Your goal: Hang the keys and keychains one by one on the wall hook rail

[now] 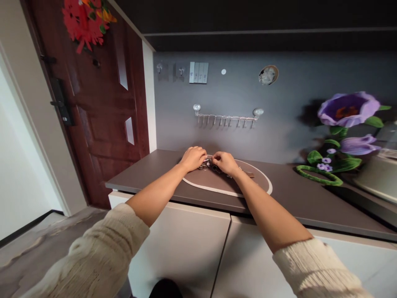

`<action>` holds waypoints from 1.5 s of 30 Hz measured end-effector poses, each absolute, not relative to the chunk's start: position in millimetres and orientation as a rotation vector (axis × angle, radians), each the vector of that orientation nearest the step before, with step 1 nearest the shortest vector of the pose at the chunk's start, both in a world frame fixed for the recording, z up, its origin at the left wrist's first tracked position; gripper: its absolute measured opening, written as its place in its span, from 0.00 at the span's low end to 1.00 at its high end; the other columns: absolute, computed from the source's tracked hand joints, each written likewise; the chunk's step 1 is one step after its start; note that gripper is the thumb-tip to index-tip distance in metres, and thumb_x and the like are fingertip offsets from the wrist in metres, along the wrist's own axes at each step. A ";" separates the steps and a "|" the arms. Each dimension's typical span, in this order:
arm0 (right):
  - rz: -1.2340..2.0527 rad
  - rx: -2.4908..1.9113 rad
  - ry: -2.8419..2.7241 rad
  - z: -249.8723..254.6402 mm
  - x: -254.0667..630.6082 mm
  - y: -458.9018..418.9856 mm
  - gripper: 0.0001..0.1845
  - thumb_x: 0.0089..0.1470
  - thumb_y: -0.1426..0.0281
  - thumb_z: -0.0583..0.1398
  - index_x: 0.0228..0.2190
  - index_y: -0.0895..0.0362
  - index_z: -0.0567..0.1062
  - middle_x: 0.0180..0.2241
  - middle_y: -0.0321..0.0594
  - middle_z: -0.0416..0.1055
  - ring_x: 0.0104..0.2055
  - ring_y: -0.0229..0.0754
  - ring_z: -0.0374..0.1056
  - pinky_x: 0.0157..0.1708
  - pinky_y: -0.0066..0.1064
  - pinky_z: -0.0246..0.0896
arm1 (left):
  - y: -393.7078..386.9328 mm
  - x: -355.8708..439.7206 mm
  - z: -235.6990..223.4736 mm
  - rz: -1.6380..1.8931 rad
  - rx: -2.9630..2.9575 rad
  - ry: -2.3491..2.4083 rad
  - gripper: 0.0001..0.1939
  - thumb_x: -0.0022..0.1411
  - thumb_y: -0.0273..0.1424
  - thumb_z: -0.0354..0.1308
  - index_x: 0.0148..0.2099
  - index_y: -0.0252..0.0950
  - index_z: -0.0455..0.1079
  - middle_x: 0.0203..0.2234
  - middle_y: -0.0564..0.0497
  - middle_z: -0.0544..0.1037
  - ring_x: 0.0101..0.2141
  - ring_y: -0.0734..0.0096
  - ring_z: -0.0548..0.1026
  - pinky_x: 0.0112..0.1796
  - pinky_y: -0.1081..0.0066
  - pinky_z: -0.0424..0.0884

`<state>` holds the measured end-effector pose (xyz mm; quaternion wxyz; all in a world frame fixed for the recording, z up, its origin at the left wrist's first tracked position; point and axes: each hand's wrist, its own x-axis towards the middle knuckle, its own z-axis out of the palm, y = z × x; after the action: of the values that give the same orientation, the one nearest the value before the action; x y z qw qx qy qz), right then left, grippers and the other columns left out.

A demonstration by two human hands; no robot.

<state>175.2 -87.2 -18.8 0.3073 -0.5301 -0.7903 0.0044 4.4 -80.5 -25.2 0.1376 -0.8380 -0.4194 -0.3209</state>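
Note:
On an oval brown placemat [214,184] with a pale rim lies a small cluster of metal rings and dark pieces, which looks like a bunch of keys [204,167]. My left hand [194,158] is at the cluster's left side, its fingers curled down over the metal. Close beside it, my right hand [226,163] has thumb and fingertips pinched together at the dark pieces. Both hands partly hide what they hold. A brown strap-like piece [249,174] lies on the placemat, right of my right hand.
The placemat rests on a dark counter [285,198] above white cabinet doors [182,244]. A clear hook rail [226,118] is fixed to the grey wall behind. Purple artificial flowers [347,111] and a beige container [380,174] stand at right. A red-brown door [102,128] is at left.

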 end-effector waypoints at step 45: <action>-0.015 -0.885 -1.862 -17.5 169.0 -81.8 0.09 0.52 0.67 0.52 0.32 0.57 0.71 0.34 0.44 0.70 0.39 0.42 0.65 0.41 0.35 0.58 | -83.9 13.1 -19.0 -1.561 -2.369 -1.151 0.08 0.60 0.30 0.46 0.33 0.35 0.65 0.30 0.50 0.72 0.33 0.72 0.68 0.37 0.72 0.63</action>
<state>169.0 -81.8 -17.5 0.5143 -0.3682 -0.7745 -0.0062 13.1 -83.9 -19.0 0.0398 -0.7731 -0.3757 -0.5094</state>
